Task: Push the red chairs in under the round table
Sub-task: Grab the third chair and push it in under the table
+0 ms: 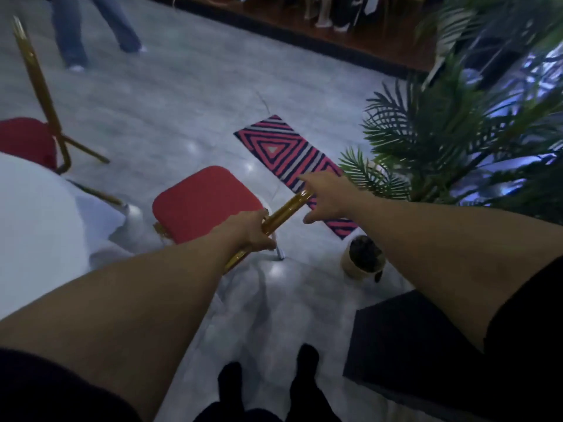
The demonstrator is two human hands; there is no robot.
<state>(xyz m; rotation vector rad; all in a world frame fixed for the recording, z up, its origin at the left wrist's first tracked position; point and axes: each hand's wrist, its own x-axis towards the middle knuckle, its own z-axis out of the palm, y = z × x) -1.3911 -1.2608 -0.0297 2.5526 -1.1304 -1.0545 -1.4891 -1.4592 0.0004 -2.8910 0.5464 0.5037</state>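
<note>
A red-cushioned chair [202,202] with a gold frame stands in front of me, its seat pointing toward the round table [33,226] covered in white cloth at the left. Both of my hands grip the gold top rail of its backrest [285,213]: my left hand [248,231] holds the near end, my right hand [327,197] wraps the far end. A second red chair [26,141] with a tall gold back stands at the far left, beside the table's far edge.
A pink and navy striped rug [289,159] lies on the grey floor beyond the chair. A potted palm [457,138] and its pot [362,257] stand at the right, a dark block [405,345] at my right. Another person's legs [91,28] are at the far left.
</note>
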